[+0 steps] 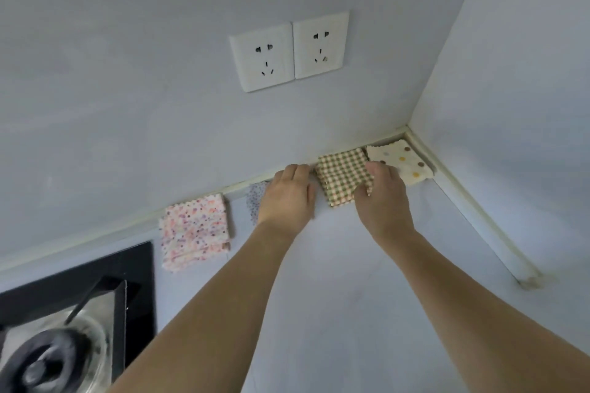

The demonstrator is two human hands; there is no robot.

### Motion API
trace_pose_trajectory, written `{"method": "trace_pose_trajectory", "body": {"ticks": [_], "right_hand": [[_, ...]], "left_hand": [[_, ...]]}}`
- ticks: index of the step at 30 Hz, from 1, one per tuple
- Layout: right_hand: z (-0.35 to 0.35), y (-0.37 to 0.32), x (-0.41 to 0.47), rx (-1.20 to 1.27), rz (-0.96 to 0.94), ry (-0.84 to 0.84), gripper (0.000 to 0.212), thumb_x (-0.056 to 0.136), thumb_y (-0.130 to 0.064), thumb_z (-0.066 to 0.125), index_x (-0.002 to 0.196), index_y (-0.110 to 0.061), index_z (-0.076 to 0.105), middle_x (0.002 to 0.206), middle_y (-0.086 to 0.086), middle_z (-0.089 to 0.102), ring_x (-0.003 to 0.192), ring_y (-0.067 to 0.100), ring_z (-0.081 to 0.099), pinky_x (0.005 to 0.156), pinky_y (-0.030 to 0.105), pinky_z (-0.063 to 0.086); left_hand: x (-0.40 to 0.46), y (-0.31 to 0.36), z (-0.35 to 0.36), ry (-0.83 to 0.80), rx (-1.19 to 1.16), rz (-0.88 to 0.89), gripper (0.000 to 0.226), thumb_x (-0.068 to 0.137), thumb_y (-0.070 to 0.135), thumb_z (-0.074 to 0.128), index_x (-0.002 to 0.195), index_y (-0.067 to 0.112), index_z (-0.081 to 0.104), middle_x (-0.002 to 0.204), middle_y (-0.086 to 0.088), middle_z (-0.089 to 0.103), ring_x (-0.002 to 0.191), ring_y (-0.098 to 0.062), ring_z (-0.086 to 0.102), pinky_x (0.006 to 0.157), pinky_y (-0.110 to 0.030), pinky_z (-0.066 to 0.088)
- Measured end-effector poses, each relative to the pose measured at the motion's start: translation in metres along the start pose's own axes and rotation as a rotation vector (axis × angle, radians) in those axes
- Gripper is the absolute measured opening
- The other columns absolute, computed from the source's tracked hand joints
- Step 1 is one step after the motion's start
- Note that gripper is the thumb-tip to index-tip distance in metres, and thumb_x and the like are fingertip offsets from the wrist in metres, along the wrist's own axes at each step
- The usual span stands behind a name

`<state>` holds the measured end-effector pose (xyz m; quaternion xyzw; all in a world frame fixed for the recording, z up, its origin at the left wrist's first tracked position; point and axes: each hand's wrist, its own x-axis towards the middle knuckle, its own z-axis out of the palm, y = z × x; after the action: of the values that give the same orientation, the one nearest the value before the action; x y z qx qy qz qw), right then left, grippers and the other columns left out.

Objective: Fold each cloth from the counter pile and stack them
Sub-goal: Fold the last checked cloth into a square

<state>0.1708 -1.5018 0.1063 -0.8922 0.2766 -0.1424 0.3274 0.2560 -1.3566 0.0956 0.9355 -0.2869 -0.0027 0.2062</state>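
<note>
Head view looked down on a pale surface (pixel 335 297) where four small folded cloths lay in a row along the back wall: a pink floral cloth (pixel 194 230) beside the stove (pixel 64 313), a blue speckled cloth (pixel 255 198), a green checked cloth (pixel 343 177) and a cream dotted cloth (pixel 400 159) in the corner. The left hand (pixel 289 195) lay flat and relaxed over the speckled cloth, hiding most of it, fingers reaching toward the wall. The right hand (pixel 383 198) had its fingers curled at the near right corner of the checked cloth, apparently pinching it; the thumb's contact was hidden.

Judging from this, the cloths were folded but not yet stacked. To gather them well, the right hand should take the whole folded thickness, not just the top layer, lift it level so the fold holds, and set it squarely on a neighbour with edges aligned, while the left steadies the cloth beneath.
</note>
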Motion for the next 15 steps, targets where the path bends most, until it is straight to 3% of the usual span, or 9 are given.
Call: {"method": "trace_pose_trajectory", "body": {"ticks": [9, 15], "right_hand": [[0.020, -0.067, -0.107, -0.109, -0.169, -0.075, 0.041, 0.087, -0.008, 0.057, 0.127, -0.004, 0.050, 0.123, 0.014, 0.054, 0.113, 0.032, 0.049, 0.093, 0.037, 0.041], [0.065, -0.150, -0.195, -0.109, -0.235, -0.129, 0.043, 0.087, -0.009, 0.056, 0.130, -0.004, 0.049, 0.128, 0.015, 0.053, 0.116, 0.032, 0.048, 0.096, 0.037, 0.039]], "left_hand": [[-0.115, -0.068, -0.056, 0.185, 0.103, 0.049, 0.030, 0.089, 0.017, 0.056, 0.117, 0.006, 0.058, 0.117, -0.011, 0.060, 0.103, -0.033, 0.054, 0.093, -0.043, 0.046], [-0.207, -0.148, -0.113, 0.283, 0.166, 0.063, 0.030, 0.089, 0.018, 0.059, 0.116, 0.005, 0.059, 0.113, -0.010, 0.063, 0.101, -0.029, 0.056, 0.095, -0.040, 0.046]]}}
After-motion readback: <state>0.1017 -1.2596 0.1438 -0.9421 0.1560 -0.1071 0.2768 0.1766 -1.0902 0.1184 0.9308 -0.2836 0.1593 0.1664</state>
